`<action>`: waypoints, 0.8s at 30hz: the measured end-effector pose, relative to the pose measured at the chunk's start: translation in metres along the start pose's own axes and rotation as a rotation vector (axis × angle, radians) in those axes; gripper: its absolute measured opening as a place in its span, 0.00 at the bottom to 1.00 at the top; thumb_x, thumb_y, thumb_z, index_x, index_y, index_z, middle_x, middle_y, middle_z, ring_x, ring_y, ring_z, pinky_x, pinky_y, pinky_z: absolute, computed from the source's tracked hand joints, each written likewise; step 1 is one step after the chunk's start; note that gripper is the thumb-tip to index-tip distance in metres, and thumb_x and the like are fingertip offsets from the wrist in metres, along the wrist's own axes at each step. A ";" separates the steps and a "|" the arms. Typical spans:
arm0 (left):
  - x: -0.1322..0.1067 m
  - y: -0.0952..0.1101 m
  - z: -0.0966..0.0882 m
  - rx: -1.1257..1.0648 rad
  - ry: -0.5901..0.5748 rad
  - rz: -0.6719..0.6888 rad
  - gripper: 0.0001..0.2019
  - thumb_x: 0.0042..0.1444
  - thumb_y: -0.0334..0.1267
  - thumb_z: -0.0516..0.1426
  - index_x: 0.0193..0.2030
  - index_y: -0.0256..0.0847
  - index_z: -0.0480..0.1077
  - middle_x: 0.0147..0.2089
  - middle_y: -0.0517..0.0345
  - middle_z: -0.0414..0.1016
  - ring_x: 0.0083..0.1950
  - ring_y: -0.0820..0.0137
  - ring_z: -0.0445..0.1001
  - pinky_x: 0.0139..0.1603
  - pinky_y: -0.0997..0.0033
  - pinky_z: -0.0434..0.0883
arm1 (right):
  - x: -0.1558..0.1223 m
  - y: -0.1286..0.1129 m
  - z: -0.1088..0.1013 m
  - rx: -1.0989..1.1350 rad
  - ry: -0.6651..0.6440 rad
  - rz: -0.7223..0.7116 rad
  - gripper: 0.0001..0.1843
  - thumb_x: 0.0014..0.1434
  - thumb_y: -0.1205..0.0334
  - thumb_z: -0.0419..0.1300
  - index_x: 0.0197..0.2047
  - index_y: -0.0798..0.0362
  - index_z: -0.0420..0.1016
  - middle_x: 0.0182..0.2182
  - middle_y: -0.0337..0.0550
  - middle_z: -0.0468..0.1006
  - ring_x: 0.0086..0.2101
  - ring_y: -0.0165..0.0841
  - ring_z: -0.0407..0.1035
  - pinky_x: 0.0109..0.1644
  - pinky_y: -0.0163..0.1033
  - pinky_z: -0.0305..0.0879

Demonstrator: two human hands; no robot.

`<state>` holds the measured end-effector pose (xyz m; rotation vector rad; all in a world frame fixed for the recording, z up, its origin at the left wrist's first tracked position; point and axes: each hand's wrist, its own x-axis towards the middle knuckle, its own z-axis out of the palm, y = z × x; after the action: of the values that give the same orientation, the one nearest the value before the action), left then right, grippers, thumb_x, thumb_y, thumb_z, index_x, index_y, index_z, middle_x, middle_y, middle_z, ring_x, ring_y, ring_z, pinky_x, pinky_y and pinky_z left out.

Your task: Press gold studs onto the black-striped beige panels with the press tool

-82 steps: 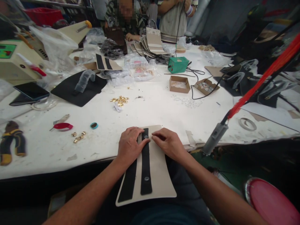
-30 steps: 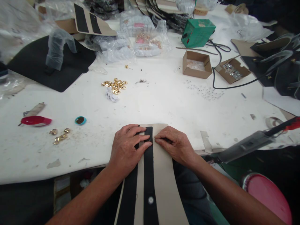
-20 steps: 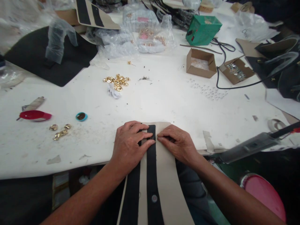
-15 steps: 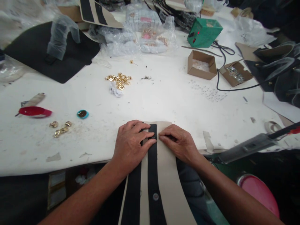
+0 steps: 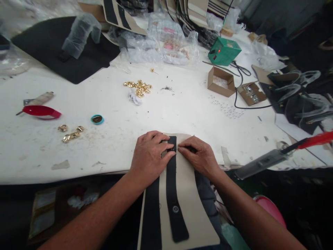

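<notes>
A beige panel [image 5: 189,205] with two black straps lies over the near edge of the white table [image 5: 177,111]. The right strap [image 5: 173,194] carries a round snap near its lower end. My left hand [image 5: 151,158] lies on the panel's top, its fingers pressed flat over the left strap, thumb tip at the right strap. My right hand [image 5: 201,156] rests beside it, with pinched fingertips meeting the right strap's top end; what they pinch is too small to see.
Gold metal fittings [image 5: 138,87] lie in a heap mid-table, a few more [image 5: 70,133] at left by a blue ring [image 5: 97,119] and a red tool [image 5: 41,111]. Two cardboard boxes [image 5: 220,81], a green box [image 5: 223,50], cables and plastic bags sit farther back. A powered tool [image 5: 262,161] hangs at right.
Both hands stay pressed on the strap's top end and hardly shift. The view has swung, so the panel's lower end and the strap's free end now show.
</notes>
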<state>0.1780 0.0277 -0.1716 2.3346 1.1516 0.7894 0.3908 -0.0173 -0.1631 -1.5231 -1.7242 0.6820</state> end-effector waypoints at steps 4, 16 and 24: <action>-0.002 -0.002 0.001 -0.003 0.010 0.007 0.06 0.61 0.40 0.68 0.46 0.50 0.83 0.57 0.58 0.83 0.63 0.53 0.73 0.61 0.46 0.67 | -0.004 -0.001 -0.002 0.010 0.039 -0.011 0.04 0.65 0.66 0.67 0.39 0.48 0.82 0.35 0.39 0.82 0.38 0.34 0.77 0.45 0.41 0.73; 0.007 0.005 -0.006 0.018 -0.045 -0.044 0.08 0.57 0.38 0.71 0.42 0.48 0.78 0.55 0.60 0.83 0.61 0.56 0.74 0.60 0.48 0.66 | -0.013 0.039 -0.043 -0.480 0.149 -0.058 0.07 0.68 0.66 0.63 0.42 0.48 0.84 0.37 0.42 0.82 0.39 0.36 0.77 0.44 0.40 0.70; 0.011 0.007 -0.006 0.104 -0.041 0.025 0.05 0.60 0.38 0.68 0.41 0.46 0.78 0.54 0.55 0.81 0.59 0.56 0.75 0.60 0.50 0.68 | -0.019 0.037 -0.050 -0.419 0.123 -0.093 0.06 0.67 0.64 0.65 0.44 0.47 0.85 0.40 0.44 0.84 0.42 0.39 0.77 0.46 0.44 0.72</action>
<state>0.1834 0.0333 -0.1602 2.4420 1.1744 0.7025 0.4536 -0.0339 -0.1661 -1.7063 -1.9091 0.1773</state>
